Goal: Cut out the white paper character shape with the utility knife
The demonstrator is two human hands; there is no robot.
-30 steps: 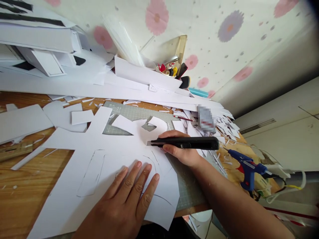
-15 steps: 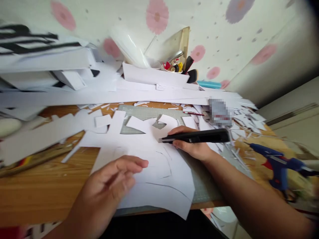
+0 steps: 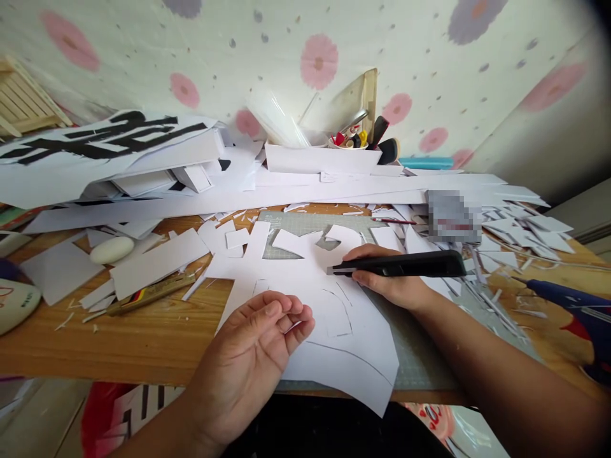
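Observation:
A black utility knife [image 3: 405,263] is gripped in my right hand [image 3: 382,283], its blade end over a large white sheet of card [image 3: 296,280]. Pencil outlines mark the sheet, and cut-out gaps show along its far part. Beneath lies a grey-green cutting mat [image 3: 420,356]. My left hand [image 3: 258,350] hovers above the sheet's near left part, palm turned up. Its fingers are loosely curled and open, with nothing visible in them.
White offcuts [image 3: 539,229] litter the table, with a blue glue gun [image 3: 568,296] at right. A tool holder [image 3: 324,158] stands at the back. Left are a ruler [image 3: 153,294], a white oval object [image 3: 112,250] and a stack with black lettering [image 3: 105,143].
My left hand has rolled from palm down-inward to palm up. The view has shifted left, so more of the table's left side shows. The knife stays in my right hand over the sheet.

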